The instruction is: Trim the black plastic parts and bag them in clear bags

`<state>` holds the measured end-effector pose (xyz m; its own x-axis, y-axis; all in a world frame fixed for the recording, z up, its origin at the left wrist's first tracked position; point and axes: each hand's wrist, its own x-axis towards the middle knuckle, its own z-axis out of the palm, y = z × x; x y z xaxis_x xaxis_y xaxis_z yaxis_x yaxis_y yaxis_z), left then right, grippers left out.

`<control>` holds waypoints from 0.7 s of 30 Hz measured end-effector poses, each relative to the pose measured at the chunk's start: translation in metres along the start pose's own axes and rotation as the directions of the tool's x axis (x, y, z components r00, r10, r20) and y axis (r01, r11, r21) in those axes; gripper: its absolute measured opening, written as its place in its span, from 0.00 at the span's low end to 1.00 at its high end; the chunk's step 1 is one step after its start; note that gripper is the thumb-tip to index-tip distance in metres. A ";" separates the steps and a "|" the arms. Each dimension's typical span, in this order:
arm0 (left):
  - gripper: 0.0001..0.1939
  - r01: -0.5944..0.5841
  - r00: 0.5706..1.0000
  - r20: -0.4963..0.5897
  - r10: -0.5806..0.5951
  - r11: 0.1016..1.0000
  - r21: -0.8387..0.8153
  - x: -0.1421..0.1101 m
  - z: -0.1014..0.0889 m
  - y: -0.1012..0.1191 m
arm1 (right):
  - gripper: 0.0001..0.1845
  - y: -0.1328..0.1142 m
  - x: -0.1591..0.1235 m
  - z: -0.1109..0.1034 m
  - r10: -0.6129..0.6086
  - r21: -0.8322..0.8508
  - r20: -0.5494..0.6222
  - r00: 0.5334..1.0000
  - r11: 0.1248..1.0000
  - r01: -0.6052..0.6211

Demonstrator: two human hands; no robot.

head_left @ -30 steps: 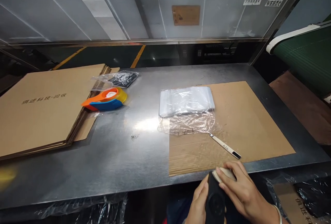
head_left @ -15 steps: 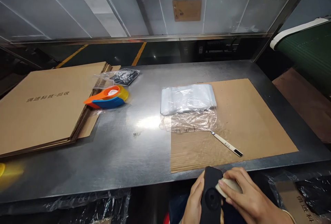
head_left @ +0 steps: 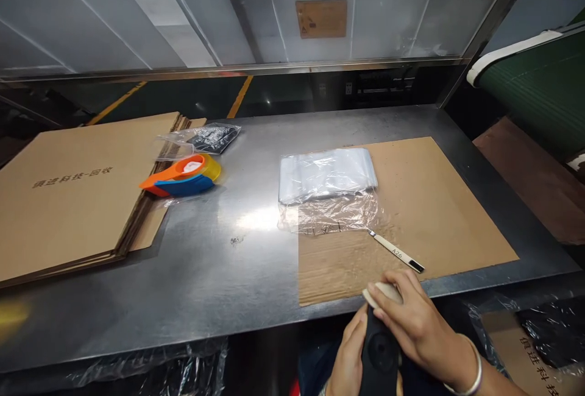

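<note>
At the table's near edge my left hand (head_left: 347, 362) grips a black oblong device (head_left: 380, 353) with a round recess on its face. My right hand (head_left: 418, 326) presses a small pale pad (head_left: 382, 291) against the device's upper end, fingers curled over it. A silver bracelet sits on my right wrist. Just beyond my hands a thin white and black blade tool (head_left: 397, 252) marked A26 lies on a brown cardboard sheet (head_left: 439, 207).
A stack of clear plastic bags (head_left: 327, 176) lies on the cardboard's far left corner. An orange and blue tape dispenser (head_left: 183, 176) and a small bag (head_left: 214, 137) sit mid-table. Flattened cartons (head_left: 73, 195) fill the left. The steel table (head_left: 219, 262) backs onto a panel; a green conveyor (head_left: 539, 91) is at right.
My right hand slid the pale pad back up over the top end of the black device. The view shifted slightly.
</note>
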<state>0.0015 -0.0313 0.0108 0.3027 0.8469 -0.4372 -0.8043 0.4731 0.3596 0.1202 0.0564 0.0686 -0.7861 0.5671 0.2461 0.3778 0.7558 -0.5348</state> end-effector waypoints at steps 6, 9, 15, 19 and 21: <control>0.35 -0.155 0.988 -0.006 0.156 0.976 -0.152 0.007 -0.007 -0.001 | 0.18 0.025 0.015 -0.013 0.212 0.107 -0.189 0.959 0.975 -0.194; 0.31 -0.201 0.979 -0.005 0.203 0.968 -0.151 0.007 -0.006 0.006 | 0.18 0.028 0.008 -0.016 0.252 0.168 -0.231 0.940 0.962 -0.217; 0.29 -0.144 0.989 -0.001 0.145 0.982 -0.126 0.006 -0.001 0.011 | 0.23 0.012 0.001 -0.021 -0.022 0.135 -0.128 0.992 0.990 0.039; 0.36 -0.099 0.994 0.032 0.102 0.992 -0.077 0.007 -0.005 0.007 | 0.22 0.006 0.002 -0.026 -0.142 0.052 -0.049 0.989 0.988 0.145; 0.38 -0.093 0.995 0.034 0.095 0.994 -0.061 0.007 -0.006 0.006 | 0.21 0.005 0.002 -0.028 -0.160 0.012 -0.008 0.987 0.987 0.160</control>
<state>-0.0040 -0.0237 0.0051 0.2426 0.8957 -0.3725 -0.8584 0.3771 0.3477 0.1338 0.0707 0.0888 -0.8323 0.4413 0.3355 0.2407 0.8328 -0.4985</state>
